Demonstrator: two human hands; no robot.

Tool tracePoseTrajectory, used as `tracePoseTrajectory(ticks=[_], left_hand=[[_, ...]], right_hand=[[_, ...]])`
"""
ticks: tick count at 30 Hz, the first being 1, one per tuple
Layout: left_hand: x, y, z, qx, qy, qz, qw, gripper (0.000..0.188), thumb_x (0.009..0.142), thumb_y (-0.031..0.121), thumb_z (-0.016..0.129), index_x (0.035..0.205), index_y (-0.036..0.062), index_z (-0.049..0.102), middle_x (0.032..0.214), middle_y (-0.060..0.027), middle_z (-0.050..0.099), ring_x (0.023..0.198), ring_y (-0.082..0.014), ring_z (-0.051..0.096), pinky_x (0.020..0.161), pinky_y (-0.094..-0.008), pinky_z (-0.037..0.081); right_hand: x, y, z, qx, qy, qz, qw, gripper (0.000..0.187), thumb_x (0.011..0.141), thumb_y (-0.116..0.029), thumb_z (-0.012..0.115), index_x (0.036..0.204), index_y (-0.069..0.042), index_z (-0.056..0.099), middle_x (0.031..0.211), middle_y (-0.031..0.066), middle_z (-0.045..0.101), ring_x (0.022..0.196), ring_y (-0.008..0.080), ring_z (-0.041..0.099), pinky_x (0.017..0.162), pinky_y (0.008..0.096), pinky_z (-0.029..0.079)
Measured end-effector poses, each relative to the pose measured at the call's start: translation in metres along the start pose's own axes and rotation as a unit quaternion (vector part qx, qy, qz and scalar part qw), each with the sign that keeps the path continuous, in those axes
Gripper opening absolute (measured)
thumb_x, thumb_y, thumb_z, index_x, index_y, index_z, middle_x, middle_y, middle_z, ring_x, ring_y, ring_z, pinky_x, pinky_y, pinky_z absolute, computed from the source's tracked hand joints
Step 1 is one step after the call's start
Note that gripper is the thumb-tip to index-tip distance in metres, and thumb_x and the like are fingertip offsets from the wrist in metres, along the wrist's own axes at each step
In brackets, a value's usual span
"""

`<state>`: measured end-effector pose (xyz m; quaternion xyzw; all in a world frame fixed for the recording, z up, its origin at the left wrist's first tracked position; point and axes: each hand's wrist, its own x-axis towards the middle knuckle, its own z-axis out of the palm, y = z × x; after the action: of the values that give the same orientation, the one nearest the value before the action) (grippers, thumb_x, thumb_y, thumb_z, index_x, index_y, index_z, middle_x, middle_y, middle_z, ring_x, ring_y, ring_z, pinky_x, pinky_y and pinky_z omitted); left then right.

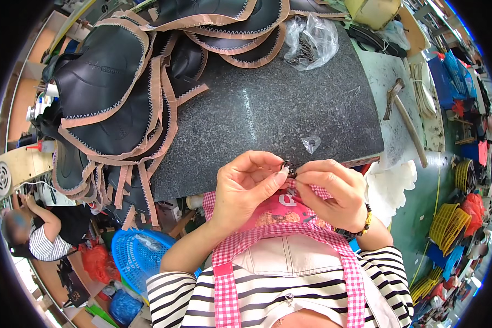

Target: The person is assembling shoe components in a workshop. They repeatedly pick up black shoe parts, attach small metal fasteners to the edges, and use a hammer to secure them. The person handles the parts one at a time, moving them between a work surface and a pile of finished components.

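My left hand (245, 188) and my right hand (336, 191) meet at the near edge of the dark stone slab (218, 131). Between their fingertips is a small dark, shiny piece (289, 167), apparently metal; its exact kind is too small to make out. Both hands pinch it, thumbs against the fingers. A small scrap of clear plastic (311, 144) lies just beyond my right hand. Farther back rests a clear plastic bag (320, 41) with small dark pieces inside. Black leather pieces (101, 68) with tan, zigzag-stitched edges are heaped at the left and back of the slab.
A hammer (407, 112) lies on the pale surface right of the slab. Below left stands a blue plastic basket (134, 259), near another person (46, 235) in a striped top. Yellow baskets (448, 227) and a red bag (475, 212) sit on the right.
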<state>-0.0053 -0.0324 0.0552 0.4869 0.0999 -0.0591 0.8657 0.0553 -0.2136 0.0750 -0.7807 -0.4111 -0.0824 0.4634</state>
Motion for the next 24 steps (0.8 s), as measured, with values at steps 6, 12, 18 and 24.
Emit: tracePoseTrajectory(ticks=[6,12,18,24], left_hand=[[0.000,-0.006,-0.006,0.026,-0.049,0.025,0.998,0.026,0.084,-0.009,0.066,0.109,-0.0034,0.065,0.101,-0.0076,0.065,0.096,-0.0135,0.065,0.087,-0.0262,0.054],[-0.005,-0.010,-0.009,0.096,-0.043,0.071,0.992,0.026,0.080,-0.014,0.067,0.104,-0.0043,0.065,0.098,-0.0087,0.065,0.091,-0.0138,0.066,0.084,-0.0257,0.055],[-0.010,-0.009,-0.008,0.135,-0.044,0.087,0.986,0.025,0.080,-0.014,0.067,0.103,-0.0053,0.063,0.097,-0.0103,0.065,0.090,-0.0146,0.066,0.082,-0.0262,0.055],[-0.013,-0.021,-0.004,0.070,-0.045,0.107,0.991,0.027,0.083,-0.012,0.066,0.108,-0.0060,0.060,0.100,-0.0117,0.065,0.092,-0.0170,0.067,0.086,-0.0297,0.056]], right_hand=[[-0.002,-0.001,-0.005,-0.044,-0.045,0.015,0.998,0.022,0.075,-0.002,0.073,0.095,-0.002,0.065,0.092,0.0089,0.068,0.069,0.0203,0.068,0.055,0.0292,0.054],[0.002,0.001,-0.016,-0.054,-0.135,-0.051,0.988,0.031,0.071,-0.008,0.072,0.097,0.002,0.060,0.094,0.0109,0.065,0.074,0.0226,0.069,0.058,0.0309,0.056],[0.000,0.004,-0.013,-0.063,-0.148,-0.089,0.983,0.030,0.069,-0.009,0.071,0.093,0.003,0.058,0.093,0.0120,0.063,0.070,0.0229,0.068,0.055,0.0316,0.055],[-0.009,0.008,0.003,0.104,-0.004,0.055,0.993,0.016,0.075,0.000,0.073,0.088,0.001,0.064,0.089,0.0094,0.067,0.066,0.0189,0.068,0.057,0.0299,0.056]])
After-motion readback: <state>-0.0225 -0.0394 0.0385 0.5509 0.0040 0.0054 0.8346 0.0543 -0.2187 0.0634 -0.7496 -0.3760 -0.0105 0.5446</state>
